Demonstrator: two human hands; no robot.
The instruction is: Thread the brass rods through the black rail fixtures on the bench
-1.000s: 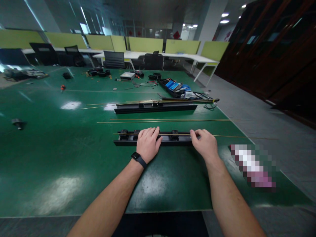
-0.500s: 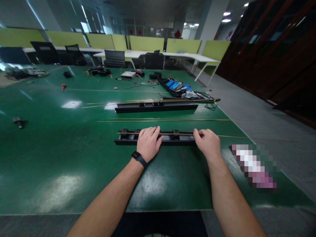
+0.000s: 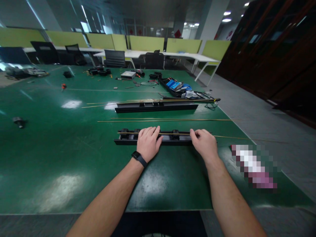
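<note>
With the right grip [image 3: 205, 144] I'm pinching a gold rod [image 3: 222, 136]; leftward, the left grip [image 3: 148, 144] is covering a black rail [image 3: 172, 143], its hold unclear.

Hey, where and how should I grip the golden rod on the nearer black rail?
Probably just right of your right hand, from the near side, pinching with thumb and finger: the golden rod is thin, lies crosswise, and there runs uncovered past the nearer black rail.

Worn on head | facing forward, down across worktop [image 3: 74, 158] | near left grip [image 3: 148, 141], right grip [image 3: 205, 142] | well apart from partitions [image 3: 146, 44]
</note>
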